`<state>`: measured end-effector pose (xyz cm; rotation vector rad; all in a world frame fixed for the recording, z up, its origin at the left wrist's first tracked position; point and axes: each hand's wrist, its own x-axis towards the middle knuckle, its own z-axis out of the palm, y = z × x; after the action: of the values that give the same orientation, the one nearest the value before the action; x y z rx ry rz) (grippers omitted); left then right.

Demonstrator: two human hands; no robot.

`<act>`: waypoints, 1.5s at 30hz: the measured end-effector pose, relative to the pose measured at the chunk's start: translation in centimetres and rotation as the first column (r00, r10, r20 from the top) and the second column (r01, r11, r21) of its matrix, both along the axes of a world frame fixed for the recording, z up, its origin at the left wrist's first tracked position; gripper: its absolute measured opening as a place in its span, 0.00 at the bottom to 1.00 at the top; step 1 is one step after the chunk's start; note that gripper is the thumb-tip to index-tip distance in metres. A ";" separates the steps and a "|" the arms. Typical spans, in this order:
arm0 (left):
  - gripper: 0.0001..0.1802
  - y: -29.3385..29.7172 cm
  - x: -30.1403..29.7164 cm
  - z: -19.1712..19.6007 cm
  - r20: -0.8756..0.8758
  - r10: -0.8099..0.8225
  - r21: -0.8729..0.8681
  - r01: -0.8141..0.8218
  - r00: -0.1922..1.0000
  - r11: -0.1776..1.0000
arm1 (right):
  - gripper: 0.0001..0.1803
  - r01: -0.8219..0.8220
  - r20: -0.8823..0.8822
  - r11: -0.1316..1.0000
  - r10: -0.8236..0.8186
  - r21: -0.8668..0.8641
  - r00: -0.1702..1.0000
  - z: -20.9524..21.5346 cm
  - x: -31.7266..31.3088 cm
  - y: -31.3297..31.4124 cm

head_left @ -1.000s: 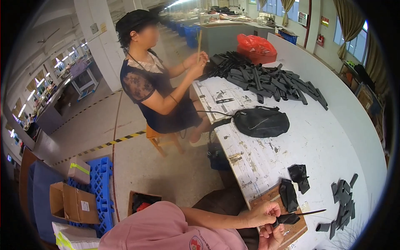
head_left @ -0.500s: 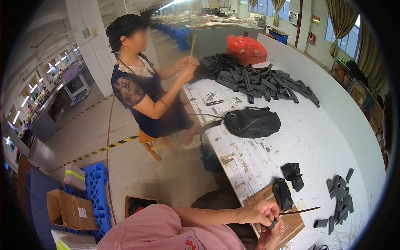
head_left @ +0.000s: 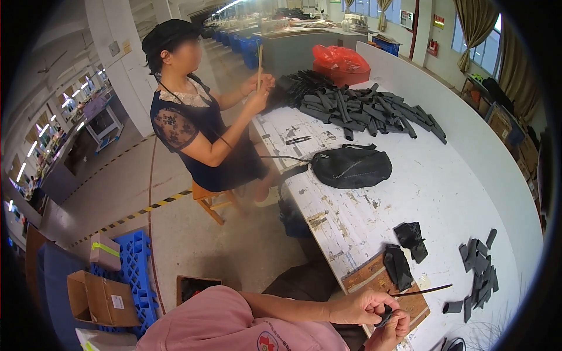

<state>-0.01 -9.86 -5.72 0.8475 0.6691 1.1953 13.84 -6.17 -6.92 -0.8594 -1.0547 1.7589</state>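
Note:
My left hand and my right hand meet over a wooden board at the near end of the table. Between their closed fingers is a small dark piece of material, partly covered by the fingertips. A thin dark rod with a pointed end extends rightward from beside my left fingers; I cannot tell whether it is held or lies on the board. Just beyond my hands, a folded black piece rests partly on the board, with another black piece behind it.
The wooden board lies on the white table. Short black tubes lie at right. Farther off are a black pouch, a large pile of black tubes and a red bin. A seated co-worker holds a wooden stick.
My hands have shifted slightly around the small dark piece, with my right hand a little higher and further right. The co-worker's stick is more upright. The whole view has moved slightly.

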 end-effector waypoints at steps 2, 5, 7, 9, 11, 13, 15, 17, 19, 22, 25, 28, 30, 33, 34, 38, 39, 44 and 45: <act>0.23 -0.2 0.5 0.0 -0.096 0.159 0.045 -0.155 0.983 0.987 | 0.05 0.070 0.155 0.954 -0.119 0.291 0.981 0.6 -0.5 -0.3; 0.21 -0.8 1.9 -0.1 -0.356 0.461 0.234 -0.400 0.813 0.886 | 0.05 0.077 0.224 0.904 -0.185 0.420 0.957 -0.2 -0.4 -0.4; 0.17 -0.7 2.6 -0.3 -0.377 0.573 0.339 -0.467 0.728 0.817 | 0.05 0.065 0.272 0.864 -0.227 0.499 0.935 -0.2 -0.4 -0.3; 0.11 -0.6 2.9 -0.5 -0.364 0.694 0.436 -0.545 0.621 0.716 | 0.05 0.013 0.328 0.775 -0.282 0.632 0.901 -0.4 -0.3 -0.3; 0.10 -0.4 2.9 -0.8 -0.372 0.700 0.442 -0.547 0.609 0.711 | 0.05 -0.021 0.351 0.684 -0.347 0.729 0.870 -0.5 -0.4 -0.2; 0.10 -0.2 2.8 -1.0 -0.382 0.705 0.448 -0.548 0.597 0.707 | 0.05 -0.036 0.375 0.683 -0.355 0.729 0.856 -0.3 -0.5 -0.3; 0.09 0.0 2.8 -1.1 -0.349 0.743 0.454 -0.590 0.571 0.667 | 0.06 -0.027 0.412 0.733 -0.350 0.679 0.841 0.3 -0.9 -0.5; 0.08 -0.2 2.6 -0.8 -0.397 0.681 0.363 -0.576 0.616 0.733 | 0.06 -0.016 0.426 0.779 -0.326 0.627 0.844 -0.5 -0.9 -0.3; 0.08 0.0 2.4 -1.4 -0.438 0.614 0.268 -0.556 0.657 0.787 | 0.09 -0.018 0.442 0.820 -0.290 0.573 0.849 -0.7 -0.8 -0.1; 0.08 0.5 1.9 -2.9 -0.128 0.532 0.117 -0.520 0.837 0.846 | 0.10 0.052 0.337 0.929 -0.184 0.366 0.923 -1.0 -0.9 -0.4; 0.12 0.7 1.1 -3.2 0.158 0.261 -0.285 -0.209 0.952 0.935 | 0.10 0.020 0.317 0.943 -0.131 0.332 0.939 -1.2 -0.4 -0.3; 0.13 0.5 1.1 -2.9 0.472 0.086 -0.255 0.042 0.878 0.966 | 0.09 0.054 0.232 0.997 -0.067 0.060 0.971 -1.3 0.1 -0.6; 0.15 0.6 0.9 -3.0 0.537 -0.003 -0.223 0.146 0.844 0.964 | 0.09 0.001 0.203 1.000 0.001 -0.009 0.979 0.1 0.0 -0.9; 0.29 0.6 0.7 -2.0 0.701 -0.295 -0.081 0.483 0.649 0.872 | 0.12 -0.057 -0.068 0.994 0.051 -0.097 0.996 2.2 0.0 -1.4; 0.33 0.8 0.4 -1.0 0.650 -0.345 -0.085 0.516 0.677 0.853 | 0.17 -0.105 -0.116 0.992 0.113 0.076 0.987 2.0 -0.3 -1.0; 0.24 2.9 0.1 3.0 0.754 -0.173 -0.061 0.330 0.634 0.942 | 0.13 -0.009 0.429 0.892 -0.208 0.452 0.879 6.7 -0.5 1.9; 0.20 4.3 0.2 4.9 0.750 -0.081 -0.139 0.276 0.657 0.951 | 0.12 0.063 0.393 0.936 -0.206 0.348 0.896 8.3 -0.7 3.3; 0.13 10.2 0.0 5.7 0.694 0.062 -0.311 0.221 0.718 0.924 | 0.15 0.066 0.312 0.966 -0.146 0.251 0.939 8.9 -0.2 9.0; 0.10 10.7 0.2 5.2 0.665 0.057 -0.324 0.218 0.745 0.920 | 0.15 0.079 0.310 0.963 -0.160 0.257 0.937 8.0 0.3 9.4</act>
<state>0.15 0.87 -0.56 0.0748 0.2445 1.1313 14.17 3.25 1.11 -1.0612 -1.3716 1.3770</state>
